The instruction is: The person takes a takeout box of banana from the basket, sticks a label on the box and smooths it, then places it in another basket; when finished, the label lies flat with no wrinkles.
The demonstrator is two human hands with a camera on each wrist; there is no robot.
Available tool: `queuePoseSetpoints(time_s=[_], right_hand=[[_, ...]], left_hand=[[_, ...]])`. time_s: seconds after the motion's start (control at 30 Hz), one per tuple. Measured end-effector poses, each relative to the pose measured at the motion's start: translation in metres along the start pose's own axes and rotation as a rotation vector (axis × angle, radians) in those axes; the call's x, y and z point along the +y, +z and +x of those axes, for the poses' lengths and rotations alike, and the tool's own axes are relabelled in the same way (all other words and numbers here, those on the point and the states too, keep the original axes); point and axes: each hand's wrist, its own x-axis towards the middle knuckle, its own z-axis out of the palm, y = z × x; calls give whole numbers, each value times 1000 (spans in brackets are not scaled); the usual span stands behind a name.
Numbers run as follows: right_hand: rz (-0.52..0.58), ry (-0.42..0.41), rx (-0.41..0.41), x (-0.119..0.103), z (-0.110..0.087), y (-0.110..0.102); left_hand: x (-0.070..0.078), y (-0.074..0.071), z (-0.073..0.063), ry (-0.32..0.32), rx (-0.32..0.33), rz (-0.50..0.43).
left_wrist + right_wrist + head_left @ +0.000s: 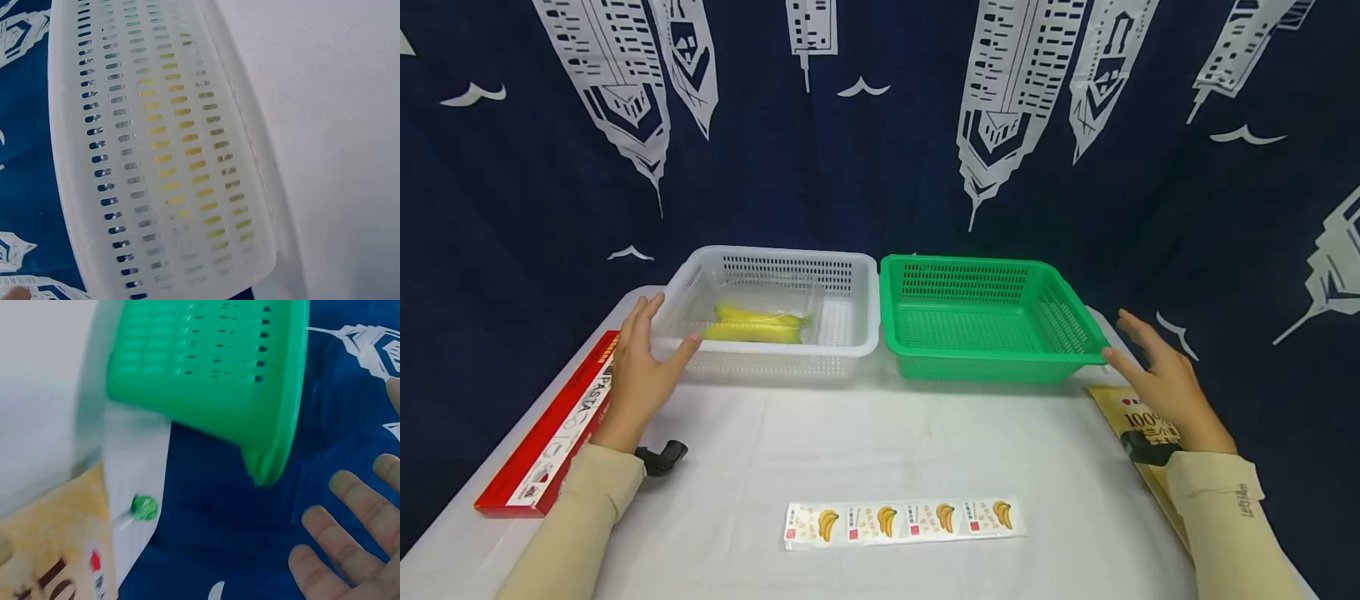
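Observation:
A white plastic basket [775, 357] stands at the back left, with a clear plastic box [816, 292] of yellow bananas [752, 332] inside it. My left hand [642, 367] is at the basket's left end, fingers spread, its thumb tip overlapping the front rim in the head view. Slots of the same basket [162, 150] fill the left wrist view, yellow showing through. Beside it stands a green basket [977, 367] with nothing in it. Close to that basket's right front corner, my right hand [1172, 392] has its fingers spread and holds nothing.
A red pasta box [561, 425] lies along the left table edge. Under my right forearm is a yellow-gold bag [1120, 408]. A strip of banana-printed packaging [902, 523] lies at the front. A small green round thing [144, 507] sits near the table edge.

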Motion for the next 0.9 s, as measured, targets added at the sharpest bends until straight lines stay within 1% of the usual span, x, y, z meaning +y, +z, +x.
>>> queuePoseSetpoints(time_s=[0.1,0.2,0.3,0.4,0.47,0.53,0.67,0.73,0.83,0.9], right_hand=[[44,-31,-5,-2,6,-1],[77,-51,-3,-4,12,-2],[123,-37,-19,-5,18,-4],[202,-4,-58,-8,25,-6],[261,26,-93,-10,30,-7],[295,38,-122,-13,34,-8],[312,28,-168,-16,43,-6],[323,28,-187,-19,47,-3],[356,34,-221,-24,55,0],[376,36,-247,-28,61,2]], left_hand=[[0,4,2,-59,54,-66],[-1,7,6,-95,103,-131],[-3,9,10,-138,140,-187],[-7,11,15,-195,163,-255],[-10,12,17,-238,164,-315],[-14,14,19,-288,157,-389],[-21,20,21,-395,135,-542],[-24,23,22,-434,124,-585],[-29,28,22,-455,115,-622],[-31,31,22,-444,114,-633]])
